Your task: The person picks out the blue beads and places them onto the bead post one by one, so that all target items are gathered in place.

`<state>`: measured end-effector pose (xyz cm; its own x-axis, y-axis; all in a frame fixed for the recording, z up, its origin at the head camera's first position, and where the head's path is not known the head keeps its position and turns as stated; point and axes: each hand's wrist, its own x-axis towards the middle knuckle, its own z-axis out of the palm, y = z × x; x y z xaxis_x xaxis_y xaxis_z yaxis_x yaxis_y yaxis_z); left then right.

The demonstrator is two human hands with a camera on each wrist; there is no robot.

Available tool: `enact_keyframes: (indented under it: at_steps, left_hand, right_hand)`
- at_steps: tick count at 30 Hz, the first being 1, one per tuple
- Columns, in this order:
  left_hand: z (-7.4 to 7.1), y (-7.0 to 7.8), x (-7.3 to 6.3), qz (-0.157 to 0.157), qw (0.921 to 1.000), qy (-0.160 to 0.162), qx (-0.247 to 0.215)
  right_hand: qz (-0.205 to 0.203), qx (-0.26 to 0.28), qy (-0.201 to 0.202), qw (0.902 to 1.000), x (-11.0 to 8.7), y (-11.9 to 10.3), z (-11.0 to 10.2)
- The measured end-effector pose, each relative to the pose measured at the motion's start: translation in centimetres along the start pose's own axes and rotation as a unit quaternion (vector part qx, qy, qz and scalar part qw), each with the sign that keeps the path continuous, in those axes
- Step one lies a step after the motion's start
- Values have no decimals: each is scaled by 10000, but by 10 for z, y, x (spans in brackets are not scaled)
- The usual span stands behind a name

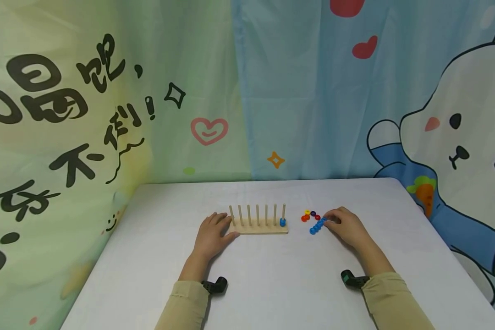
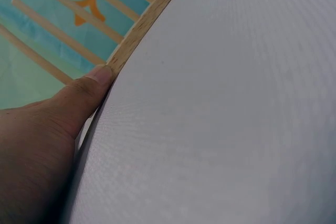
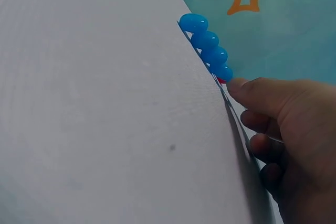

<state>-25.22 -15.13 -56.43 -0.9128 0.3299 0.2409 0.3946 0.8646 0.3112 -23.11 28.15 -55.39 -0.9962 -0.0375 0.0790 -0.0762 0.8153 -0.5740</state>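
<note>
A wooden peg stand [image 1: 259,228] with several upright pegs stands on the table, blue beading [image 1: 282,222] low on its rightmost peg. My left hand [image 1: 214,234] grips the stand's left end; in the left wrist view the thumb [image 2: 98,77] presses its front edge, while the other fingers are hidden. To the right of the stand, blue beads [image 1: 316,226] lie in a slanting row. At the row's far end my right hand [image 1: 348,226] pinches a blue bead [image 3: 223,72], the thumb tip right against it in the right wrist view.
Behind the blue row lie a yellow bead [image 1: 307,212], a dark purple bead [image 1: 313,213], a dark red bead [image 1: 317,217] and orange-red beads [image 1: 304,218]. The white table [image 1: 272,284] ends at a printed curtain [image 1: 288,91] at the back.
</note>
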Motion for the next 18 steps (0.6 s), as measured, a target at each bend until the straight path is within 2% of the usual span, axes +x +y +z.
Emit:
enact_keyframes:
  at_steps: [12, 18]
  left_hand:
    - [1, 0, -1, -49, 10000, -9, -48]
    - [1, 0, -1, -85, 9999, -32, -73]
  right_hand:
    - [134, 9, -1, 9999, -1, -11, -8]
    - [-245, 8, 126, 9996, 1, -18, -15]
